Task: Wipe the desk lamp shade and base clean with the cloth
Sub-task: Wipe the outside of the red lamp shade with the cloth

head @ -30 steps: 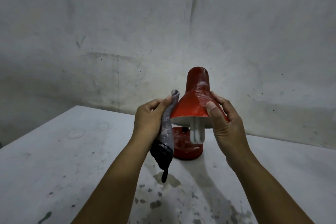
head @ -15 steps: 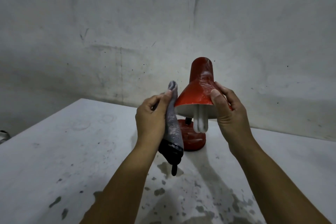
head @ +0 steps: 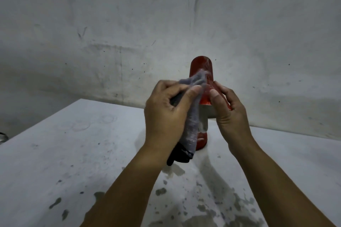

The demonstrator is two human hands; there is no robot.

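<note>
- Standing behind: a pale grey wall (head: 110, 24), scuffed, stained and speckled with dark marks.
- Stretching across the foreground: a white bench (head: 55, 153), showing faint ring marks and dark chipped patches toward the near edge.
- Lighting dimly, evenly.

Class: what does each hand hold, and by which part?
Left hand grips the cloth near its upper end; right hand holds the lamp shade by its lower flared side.

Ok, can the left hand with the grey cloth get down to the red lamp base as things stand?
Probably yes. The left hand grips the grey cloth against the red metal lamp shade, and the round red lamp base sits just below on the white table, with only the hanging cloth before it.
</note>
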